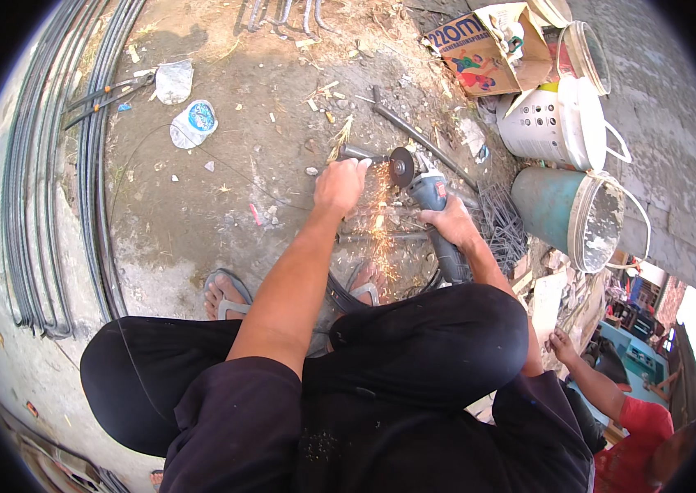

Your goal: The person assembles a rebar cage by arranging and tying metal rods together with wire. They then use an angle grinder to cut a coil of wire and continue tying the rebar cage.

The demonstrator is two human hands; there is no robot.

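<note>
My right hand grips a blue-grey and dark angle grinder. Its dark cutting disc meets the end of a short, dark metal piece. That piece is pinched in my left hand, whose fingers are closed; its exact kind is unclear. Orange sparks stream from the disc toward my right foot, which wears a grey flip-flop. A dark metal bar lies on the ground beneath the sparks.
Long steel bars line the left, with bolt cutters across them. To the right are buckets, a cardboard box, cut rods and a long metal tool. A person in red reaches in at lower right.
</note>
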